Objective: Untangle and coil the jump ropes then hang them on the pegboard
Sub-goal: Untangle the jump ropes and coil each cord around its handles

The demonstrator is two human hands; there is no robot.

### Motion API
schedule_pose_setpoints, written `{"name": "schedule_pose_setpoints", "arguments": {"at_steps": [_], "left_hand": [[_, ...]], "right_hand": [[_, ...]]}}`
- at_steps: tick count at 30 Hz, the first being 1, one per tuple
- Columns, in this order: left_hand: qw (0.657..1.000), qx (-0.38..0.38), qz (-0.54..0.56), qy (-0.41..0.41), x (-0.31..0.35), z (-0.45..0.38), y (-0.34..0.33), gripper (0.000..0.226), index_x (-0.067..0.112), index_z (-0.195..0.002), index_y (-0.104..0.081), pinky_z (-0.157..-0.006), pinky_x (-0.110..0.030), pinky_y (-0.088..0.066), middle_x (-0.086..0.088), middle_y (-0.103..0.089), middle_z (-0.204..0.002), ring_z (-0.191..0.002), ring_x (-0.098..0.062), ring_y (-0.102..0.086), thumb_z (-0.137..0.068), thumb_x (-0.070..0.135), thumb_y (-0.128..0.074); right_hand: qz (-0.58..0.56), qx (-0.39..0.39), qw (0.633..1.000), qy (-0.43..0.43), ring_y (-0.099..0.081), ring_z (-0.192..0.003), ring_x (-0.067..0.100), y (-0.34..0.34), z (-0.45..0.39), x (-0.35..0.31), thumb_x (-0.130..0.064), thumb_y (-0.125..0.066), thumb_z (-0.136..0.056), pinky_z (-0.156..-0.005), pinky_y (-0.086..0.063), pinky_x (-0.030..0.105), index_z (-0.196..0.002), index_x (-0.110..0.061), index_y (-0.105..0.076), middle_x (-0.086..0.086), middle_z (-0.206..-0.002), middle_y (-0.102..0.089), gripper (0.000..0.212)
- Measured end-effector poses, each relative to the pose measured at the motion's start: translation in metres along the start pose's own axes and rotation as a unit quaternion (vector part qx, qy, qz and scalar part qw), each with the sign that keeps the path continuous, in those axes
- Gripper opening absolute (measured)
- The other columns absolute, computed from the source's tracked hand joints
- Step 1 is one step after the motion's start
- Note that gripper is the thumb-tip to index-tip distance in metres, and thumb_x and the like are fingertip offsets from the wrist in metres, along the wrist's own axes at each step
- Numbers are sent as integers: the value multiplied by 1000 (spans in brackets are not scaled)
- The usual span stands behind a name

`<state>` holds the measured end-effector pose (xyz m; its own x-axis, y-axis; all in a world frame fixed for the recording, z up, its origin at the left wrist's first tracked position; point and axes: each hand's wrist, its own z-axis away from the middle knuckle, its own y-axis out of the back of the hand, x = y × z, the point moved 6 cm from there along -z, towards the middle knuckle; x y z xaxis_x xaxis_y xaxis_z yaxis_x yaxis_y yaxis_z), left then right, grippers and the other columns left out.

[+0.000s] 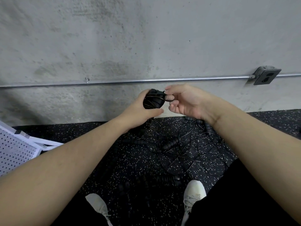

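**Coil almost tied, but lots of rope left on the floor**

The left hand (143,110) grips a small black coiled bundle (152,100) up in front of the wall (114,38), fingers curled round it. The right hand (184,100) pinches a thin loop of cord at the bundle's right end, other fingers loose.

What could go wrong: that loop looks tiny & springy. If the pinch slips, I think the coil could pop open. A beaded tail hangs down from the left hand to the tangled ropes (175,144) on the speckled floor (114,168), so pulling up hard may tighten knots there.

The bundle's long side runs approx. left-low to right-high; the loop end points right. The pegboard (14,149) lies at the left, well apart from the hands. White shoes (194,191) sit near the tangle & could catch it.
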<state>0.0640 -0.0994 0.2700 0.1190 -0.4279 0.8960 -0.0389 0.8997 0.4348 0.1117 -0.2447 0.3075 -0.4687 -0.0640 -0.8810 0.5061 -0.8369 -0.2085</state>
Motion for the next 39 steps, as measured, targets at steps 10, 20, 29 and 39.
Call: {"name": "schedule_pose_setpoints", "arguments": {"at_steps": [10,20,29,39], "left_hand": [[927,60,-369,27,3,0,9,74,44,-140,-18,-71,-36,-42,0,-60,-109,-94,-26,-64,-81,45,-64],[991,1,-134,-24,5,6,-7,81,29,-145,-42,-95,-29,-46,6,-58,-127,-115,-14,-58,-75,28,-83],[886,-2,-464,-1,2,9,-19,103,27,-162,-1,-76,-38,-44,-6,-41,-150,-115,-31,-61,-87,45,-69],[913,-56,-404,29,-19,8,-23,81,31,-148,-29,-75,-37,-43,-3,-55,-130,-98,-27,-57,-81,39,-74]], "right_hand": [[42,76,996,12,-23,-46,7,-14,5,3,-3,-50,-99,-47,-37,18,-86,-15,-52,-3,-55,-40,17],[-72,38,996,35,-20,-40,5,-4,13,-11,0,-50,-98,-45,-41,17,-89,-17,-50,-4,-53,-39,19],[56,76,996,0,-24,-44,6,5,-3,1,2,-51,-96,-42,-36,17,-94,-18,-51,-4,-55,-38,20],[138,61,989,7,-28,-43,9,-6,1,6,6,-46,-92,-45,-37,20,-101,-15,-56,2,-58,-50,25]]}}
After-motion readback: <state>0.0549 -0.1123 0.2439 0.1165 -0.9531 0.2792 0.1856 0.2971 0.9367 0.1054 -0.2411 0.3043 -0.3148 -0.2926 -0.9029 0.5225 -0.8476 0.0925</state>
